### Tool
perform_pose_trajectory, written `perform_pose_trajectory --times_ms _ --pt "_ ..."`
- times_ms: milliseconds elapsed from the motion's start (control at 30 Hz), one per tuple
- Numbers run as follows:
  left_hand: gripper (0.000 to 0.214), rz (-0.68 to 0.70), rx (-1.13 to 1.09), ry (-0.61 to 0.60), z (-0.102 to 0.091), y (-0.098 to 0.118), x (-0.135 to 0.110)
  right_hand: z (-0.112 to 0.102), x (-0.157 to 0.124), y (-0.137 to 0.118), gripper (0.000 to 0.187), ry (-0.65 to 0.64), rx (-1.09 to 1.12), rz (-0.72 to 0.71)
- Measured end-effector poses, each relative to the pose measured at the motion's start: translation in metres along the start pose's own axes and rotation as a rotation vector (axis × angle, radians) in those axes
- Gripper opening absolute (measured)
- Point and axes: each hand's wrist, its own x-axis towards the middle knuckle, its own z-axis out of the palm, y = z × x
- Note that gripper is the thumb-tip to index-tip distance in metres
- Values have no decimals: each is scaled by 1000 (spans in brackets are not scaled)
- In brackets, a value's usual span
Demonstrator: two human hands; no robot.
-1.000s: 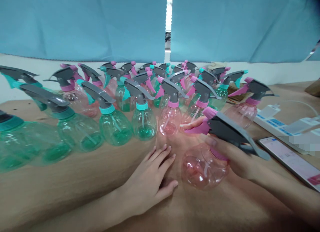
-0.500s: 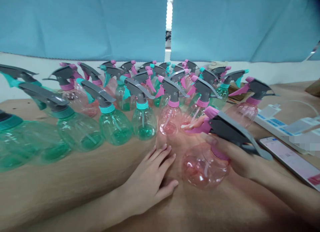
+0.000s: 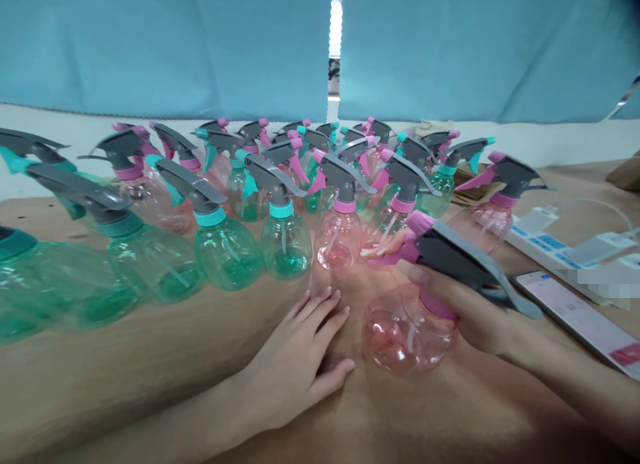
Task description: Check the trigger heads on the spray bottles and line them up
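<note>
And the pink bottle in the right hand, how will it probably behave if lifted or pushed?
The pink bottle may feel light, since its body looks like thin, clear plastic. Its shiny surface could be slippery. Its long grey top and rounded body might make it tip.

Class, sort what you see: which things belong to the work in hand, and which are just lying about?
Seemingly part of the work:
- pink spray bottle, gripped near its neck by the right hand
- standing green spray bottles and standing pink spray bottles, likely the same set

Apparently just lying about:
- phone, at the right
- white power strip, beyond the phone
</note>
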Motion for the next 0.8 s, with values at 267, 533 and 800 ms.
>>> perform_pose_trajectory --times_ms 267,533,800 --pt "57 17 12 7 0 0 0 1 3 -9 39 4 -60 -37" --pt "55 11 15 7 -2 0 0 -1 1 -13 37 -27 -31 -74" --pt "55 20 -1 25 -2 -1 1 3 1 -5 34 -32 82 18"
